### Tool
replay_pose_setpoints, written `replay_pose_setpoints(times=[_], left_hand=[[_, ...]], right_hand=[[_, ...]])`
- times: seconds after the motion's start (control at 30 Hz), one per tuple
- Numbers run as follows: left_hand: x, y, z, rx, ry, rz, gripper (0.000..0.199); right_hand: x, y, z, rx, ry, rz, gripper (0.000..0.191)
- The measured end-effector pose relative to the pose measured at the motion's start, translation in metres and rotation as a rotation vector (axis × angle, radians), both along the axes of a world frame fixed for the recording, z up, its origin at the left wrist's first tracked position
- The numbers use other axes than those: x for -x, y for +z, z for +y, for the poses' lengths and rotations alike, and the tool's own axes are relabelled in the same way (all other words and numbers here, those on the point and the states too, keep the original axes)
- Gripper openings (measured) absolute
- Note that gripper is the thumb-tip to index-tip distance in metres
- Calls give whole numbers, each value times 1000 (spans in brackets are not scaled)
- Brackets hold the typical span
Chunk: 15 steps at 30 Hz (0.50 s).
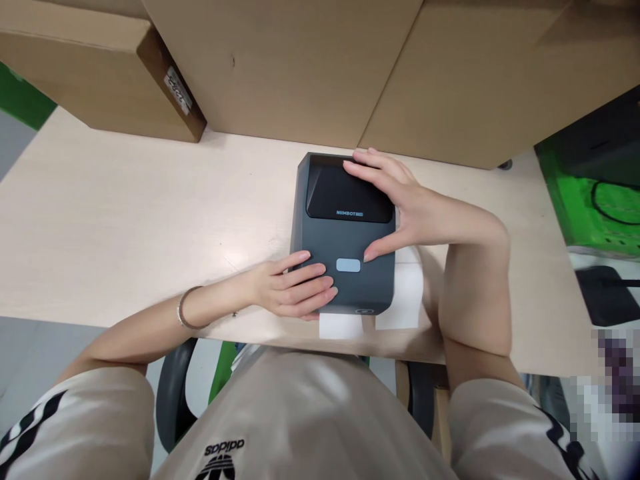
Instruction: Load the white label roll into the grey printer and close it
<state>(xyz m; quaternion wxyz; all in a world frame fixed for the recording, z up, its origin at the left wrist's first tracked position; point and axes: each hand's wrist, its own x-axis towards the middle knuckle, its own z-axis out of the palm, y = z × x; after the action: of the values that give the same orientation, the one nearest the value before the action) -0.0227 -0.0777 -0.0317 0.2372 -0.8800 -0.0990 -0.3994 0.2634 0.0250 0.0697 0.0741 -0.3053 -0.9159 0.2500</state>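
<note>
A dark grey label printer [320,237] marked NIIMBOT, with a black window and a pale blue button, sits near the front of the table. My left hand [290,287] grips its front left side, fingertips resting on the top. On the other side, my right hand [400,200] spans the printer's right edge, its thumb beside the button and its fingers over the back right corner of the window. White paper labels [407,297] show from under and beside the printer's front right. The palm sides of both hands are hidden.
Large cardboard boxes [290,67] line the back of the pale wooden table [150,233]. A smaller carton [75,73] stands at the back left. Green bins [590,220] and a black cable lie beyond the right edge. Chair armrests [173,400] flank my body.
</note>
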Motion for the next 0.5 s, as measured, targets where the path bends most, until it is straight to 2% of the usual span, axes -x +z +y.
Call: replay_pose_setpoints(times=[0.2,0.33,0.43,0.5], left_hand=[[-3,4,0,-21,1,-30,39],[-2,6,1,-25,-2,-25,37],[1,-6,1,29,-55,-29,36],[4,-23,0,251,-101,-28,37]], right_hand=[[-2,1,-4,-34,15,-20,120],[-2,4,-27,-137,-14,-25,110],[2,7,-52,-196,2,-57,112],[6,11,-68,-222,44,-72,116]])
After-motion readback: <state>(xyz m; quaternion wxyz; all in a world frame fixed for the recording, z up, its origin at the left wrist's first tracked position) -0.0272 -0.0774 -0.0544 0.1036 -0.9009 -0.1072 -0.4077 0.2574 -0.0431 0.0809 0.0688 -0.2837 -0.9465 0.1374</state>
